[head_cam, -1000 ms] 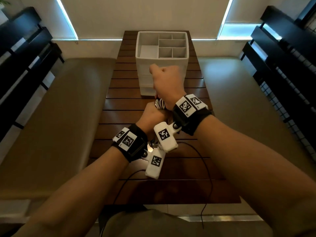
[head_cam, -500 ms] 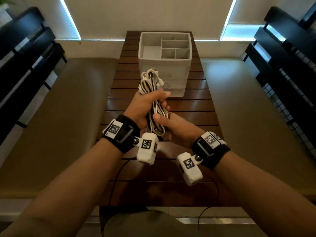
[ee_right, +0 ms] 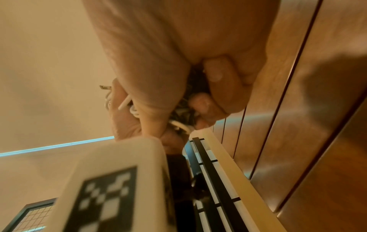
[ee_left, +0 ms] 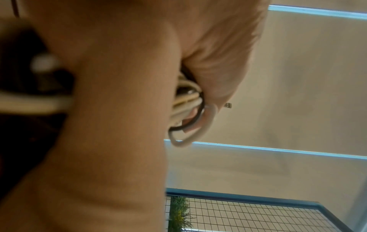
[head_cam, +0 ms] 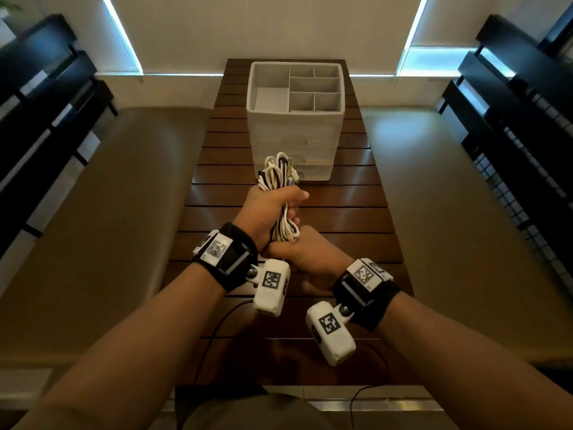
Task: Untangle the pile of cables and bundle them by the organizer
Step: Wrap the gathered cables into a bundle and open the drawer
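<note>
Since half a second ago the right hand (head_cam: 305, 254) has slid in under the bundle and now closes round its lower end; before, its fingers lay straighter against the strands. The left hand (head_cam: 269, 209) has barely shifted.

Cable bundle (head_cam: 280, 172): white, cream and dark strands folded into one hank, held upright above the slatted table (head_cam: 350, 209). Upper loops fan out above the left fingers; lower loops bulge between the two fists.

Left hand: fingers wrapped round the hank's middle, thumb laid across the front. Left wrist view shows strands squeezed between palm and curled fingers (ee_left: 216, 75), one white loop hanging out below them.

Right hand: fist directly beneath the left, touching it. Right wrist view shows fingertips (ee_right: 216, 73) curled inward onto a dark tangle of strands. Whether it pulls or only holds, cannot tell.

Reading of the grip: two stacked fists likely keep the folds from springing apart and even up the loop ends, so the hank stays compact enough to stow.

Organizer (head_cam: 296, 119) stands on the table beyond the fingers, apart from the bundle, its visible compartments bare. A plug tip pokes out past the left fingers.
</note>
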### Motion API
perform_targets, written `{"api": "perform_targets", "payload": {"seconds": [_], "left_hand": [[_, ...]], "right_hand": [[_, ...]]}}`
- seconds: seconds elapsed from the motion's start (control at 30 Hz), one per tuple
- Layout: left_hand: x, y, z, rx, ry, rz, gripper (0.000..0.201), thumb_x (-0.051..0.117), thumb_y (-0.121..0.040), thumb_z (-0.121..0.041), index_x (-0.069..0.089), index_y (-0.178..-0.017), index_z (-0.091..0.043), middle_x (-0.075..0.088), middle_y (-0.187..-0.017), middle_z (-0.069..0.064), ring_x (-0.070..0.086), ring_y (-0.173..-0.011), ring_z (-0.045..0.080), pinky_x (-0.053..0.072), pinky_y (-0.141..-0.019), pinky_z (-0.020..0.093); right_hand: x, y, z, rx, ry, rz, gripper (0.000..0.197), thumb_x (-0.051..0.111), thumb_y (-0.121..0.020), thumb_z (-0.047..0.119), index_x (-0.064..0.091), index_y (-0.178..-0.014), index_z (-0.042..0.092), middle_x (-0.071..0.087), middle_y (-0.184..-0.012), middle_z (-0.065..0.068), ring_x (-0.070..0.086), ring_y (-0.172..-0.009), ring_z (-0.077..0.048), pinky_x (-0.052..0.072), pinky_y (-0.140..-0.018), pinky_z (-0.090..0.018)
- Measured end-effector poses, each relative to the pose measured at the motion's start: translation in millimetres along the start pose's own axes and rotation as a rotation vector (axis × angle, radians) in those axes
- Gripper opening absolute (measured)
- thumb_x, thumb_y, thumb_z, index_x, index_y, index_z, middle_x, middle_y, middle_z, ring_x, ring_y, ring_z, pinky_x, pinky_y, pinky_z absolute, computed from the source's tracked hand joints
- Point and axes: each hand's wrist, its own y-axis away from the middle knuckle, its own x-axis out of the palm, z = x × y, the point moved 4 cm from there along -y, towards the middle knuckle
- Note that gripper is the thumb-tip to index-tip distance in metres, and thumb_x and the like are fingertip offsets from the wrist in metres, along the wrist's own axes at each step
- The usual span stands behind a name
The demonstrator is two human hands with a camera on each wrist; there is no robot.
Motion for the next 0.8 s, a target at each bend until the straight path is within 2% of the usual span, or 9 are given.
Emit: {"api": "perform_targets", "payload": {"seconds": [0.2, 0.3, 0.33, 0.4, 0.47, 0.53, 0.63, 0.7, 0.8], "left_hand": [[-17, -6, 21, -0.070, 0.036, -0.019, 0.028, 0.073, -0.090, -0.001, 0.057, -0.074, -0.018, 0.046, -0.062, 0.002, 0.050, -0.051, 0.014, 0.051, -0.057, 0.032], [-31, -8, 25, -0.093, 0.123, -0.058, 0.016, 0.077, -0.090, -0.006, 0.064, -0.089, -0.016, 0.053, -0.065, 0.003, 0.057, -0.056, 0.016, 0.054, -0.062, 0.035], [-34, -12, 24, -0.098, 0.156, -0.075, 0.016, 0.078, -0.089, -0.006, 0.066, -0.095, -0.015, 0.055, -0.067, 0.004, 0.059, -0.058, 0.016, 0.055, -0.062, 0.035], [-44, -22, 17, -0.104, 0.197, -0.132, 0.018, 0.079, -0.088, -0.006, 0.068, -0.100, -0.015, 0.060, -0.070, 0.004, 0.063, -0.061, 0.016, 0.056, -0.060, 0.034], [-57, -41, 5, -0.102, 0.205, -0.225, 0.015, 0.079, -0.088, -0.005, 0.068, -0.095, -0.013, 0.063, -0.072, 0.004, 0.066, -0.062, 0.016, 0.057, -0.057, 0.032], [-77, -67, -10, -0.086, 0.225, -0.325, 0.015, 0.079, -0.088, -0.004, 0.067, -0.090, -0.013, 0.066, -0.074, 0.006, 0.067, -0.062, 0.016, 0.057, -0.055, 0.031], [-106, -111, -29, -0.054, 0.253, -0.425, 0.018, 0.081, -0.086, -0.005, 0.069, -0.099, -0.009, 0.073, -0.089, 0.014, 0.071, -0.067, 0.021, 0.059, -0.058, 0.035], [-115, -137, -39, -0.034, 0.238, -0.463, 0.029, 0.080, -0.088, -0.006, 0.068, -0.114, -0.004, 0.074, -0.098, 0.017, 0.075, -0.072, 0.024, 0.060, -0.060, 0.037], [-120, -169, -46, -0.001, 0.166, -0.467, 0.035, 0.076, -0.086, 0.000, 0.066, -0.120, -0.001, 0.079, -0.098, 0.017, 0.079, -0.087, 0.026, 0.062, -0.072, 0.041]], "right_hand": [[4, -7, -20, 0.056, 0.014, 0.039, 0.017, 0.074, -0.080, 0.010, 0.066, -0.093, 0.002, 0.058, -0.085, -0.023, 0.051, -0.074, -0.039, 0.041, -0.064, -0.048], [7, -21, -25, 0.071, 0.063, 0.101, 0.035, 0.081, -0.078, 0.021, 0.066, -0.107, 0.006, 0.065, -0.100, -0.032, 0.060, -0.083, -0.052, 0.048, -0.074, -0.058], [6, -25, -24, 0.063, 0.090, 0.121, 0.041, 0.084, -0.079, 0.025, 0.067, -0.114, 0.012, 0.068, -0.107, -0.029, 0.064, -0.092, -0.056, 0.050, -0.078, -0.059], [-1, -34, -14, 0.040, 0.099, 0.117, 0.057, 0.087, -0.080, 0.033, 0.061, -0.129, 0.024, 0.072, -0.119, -0.015, 0.069, -0.109, -0.044, 0.056, -0.089, -0.058], [-26, -49, 3, 0.032, 0.095, -0.022, 0.077, 0.089, -0.071, 0.054, 0.054, -0.136, 0.030, 0.070, -0.126, -0.002, 0.072, -0.111, -0.026, 0.059, -0.096, -0.052], [-71, -72, 21, -0.021, 0.158, -0.300, 0.078, 0.084, -0.065, 0.070, 0.057, -0.127, 0.032, 0.068, -0.126, 0.001, 0.072, -0.108, -0.019, 0.062, -0.091, -0.049], [-135, -110, 47, -0.056, 0.194, -0.672, 0.047, 0.075, -0.090, 0.045, 0.056, -0.127, 0.022, 0.064, -0.128, -0.004, 0.066, -0.108, -0.021, 0.058, -0.084, -0.036], [-165, -133, 60, -0.080, 0.176, -0.771, 0.051, 0.069, -0.097, 0.028, 0.048, -0.141, 0.014, 0.056, -0.133, -0.002, 0.057, -0.114, -0.017, 0.051, -0.088, -0.029], [-189, -164, 67, -0.072, 0.096, -0.774, 0.069, 0.068, -0.093, 0.024, 0.036, -0.154, 0.019, 0.050, -0.148, -0.003, 0.052, -0.132, -0.023, 0.048, -0.110, -0.047]]}}
